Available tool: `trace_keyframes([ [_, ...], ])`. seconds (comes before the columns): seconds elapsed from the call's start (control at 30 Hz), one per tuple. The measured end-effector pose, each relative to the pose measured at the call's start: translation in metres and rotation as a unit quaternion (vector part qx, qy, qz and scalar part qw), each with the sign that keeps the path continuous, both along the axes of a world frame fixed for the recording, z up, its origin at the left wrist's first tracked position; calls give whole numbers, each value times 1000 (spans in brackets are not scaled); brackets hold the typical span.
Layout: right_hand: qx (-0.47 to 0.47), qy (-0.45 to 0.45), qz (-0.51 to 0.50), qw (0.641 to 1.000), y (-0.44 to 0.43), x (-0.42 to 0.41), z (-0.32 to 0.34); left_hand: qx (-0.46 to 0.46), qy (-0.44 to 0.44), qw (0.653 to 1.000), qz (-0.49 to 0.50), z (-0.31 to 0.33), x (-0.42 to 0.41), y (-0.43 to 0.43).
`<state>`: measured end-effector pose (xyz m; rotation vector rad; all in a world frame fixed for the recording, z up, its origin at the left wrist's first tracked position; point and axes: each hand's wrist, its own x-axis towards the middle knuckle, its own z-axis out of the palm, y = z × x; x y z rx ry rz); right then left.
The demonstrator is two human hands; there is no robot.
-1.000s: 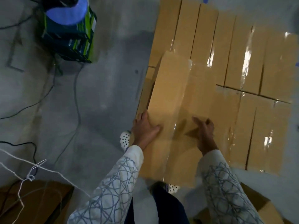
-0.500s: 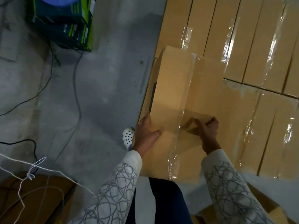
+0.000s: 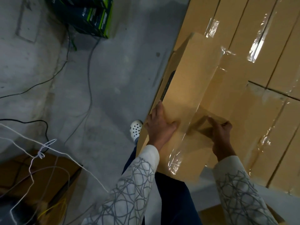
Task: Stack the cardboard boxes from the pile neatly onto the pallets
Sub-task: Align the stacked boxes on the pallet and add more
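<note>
Grey concrete floor point(image 3: 113, 78), blotched and scuffed, dimly lit, with a darker shadow band across the middle. Near the top left corner, a pale rectangular patch point(image 3: 27, 25) outlined in the concrete. At the top edge, a dark teal carton point(image 3: 87, 13) with lime-green stripes, standing on the floor. Thin black cables point(image 3: 88, 70) trailing from it toward the lower left. Over these, a knotted white cord point(image 3: 40, 153); below, a yellow wire point(image 3: 53, 208).
</note>
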<state>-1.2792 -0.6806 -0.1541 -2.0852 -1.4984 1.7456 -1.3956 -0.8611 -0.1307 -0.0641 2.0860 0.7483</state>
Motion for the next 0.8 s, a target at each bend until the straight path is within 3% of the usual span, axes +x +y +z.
trace_keyframes([
  [0.8,-5,-36,4,999,-9,-15,13,20,-11,1000,-4,-4,4,-6],
])
